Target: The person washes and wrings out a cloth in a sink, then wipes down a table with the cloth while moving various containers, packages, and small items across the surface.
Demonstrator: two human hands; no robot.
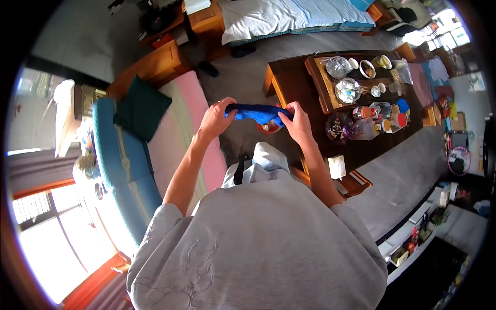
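A blue piece of cloth (256, 112) with a darker band along its upper edge is stretched between my two hands, in front of my body. My left hand (217, 118) pinches its left end, fingers closed on the fabric. The right end is gripped by my right hand (297, 123), with the thumb toward me. What kind of garment or cloth it is, I cannot make out. Partly hidden beneath the cloth is a red container (273, 130) with pale contents.
To the right, a dark wooden table (305, 82) bears a wooden tray (323, 99), bowls, jars and bags. On the left is a sofa (178, 121) with a dark green cushion (142, 108). A white box (337, 167) is by the table's near edge, above a wooden stool (356, 184).
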